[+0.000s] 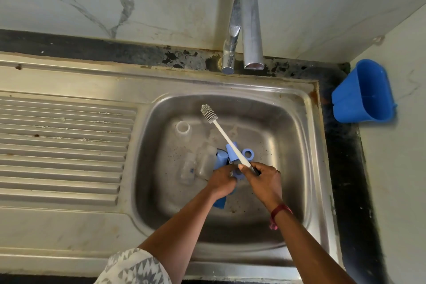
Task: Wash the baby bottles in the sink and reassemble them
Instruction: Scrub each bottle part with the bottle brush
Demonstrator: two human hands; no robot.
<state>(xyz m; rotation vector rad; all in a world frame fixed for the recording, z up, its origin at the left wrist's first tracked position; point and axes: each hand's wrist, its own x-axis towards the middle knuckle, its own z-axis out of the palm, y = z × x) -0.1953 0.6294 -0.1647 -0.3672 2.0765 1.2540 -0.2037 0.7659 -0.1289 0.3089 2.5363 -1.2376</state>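
Head view: just left of the left fingers, two clear bottles (187, 169) lie on their sides on the sink (297, 145) floor. A third clear piece (183, 128) stands mouth up farther beyond them. They look like light, stiff plastic, probably slick when wet, so the body is a better place to grip than the rim. Left hand (222, 180) curls its fingers round a blue cap (238, 175), which is mostly hidden. Just beyond those fingers more caps (221, 160) lie heaped. Right hand (262, 177) pinches the brush (227, 137) low on its handle, bristles pointing away; it is thin and should flex a little. A ring (247, 154) lies just beyond the right fingers. No pooled water shows in the sink, and nothing runs from the tap (246, 30). Well right of both hands hangs a bin (364, 92); I cannot tell what is in it.
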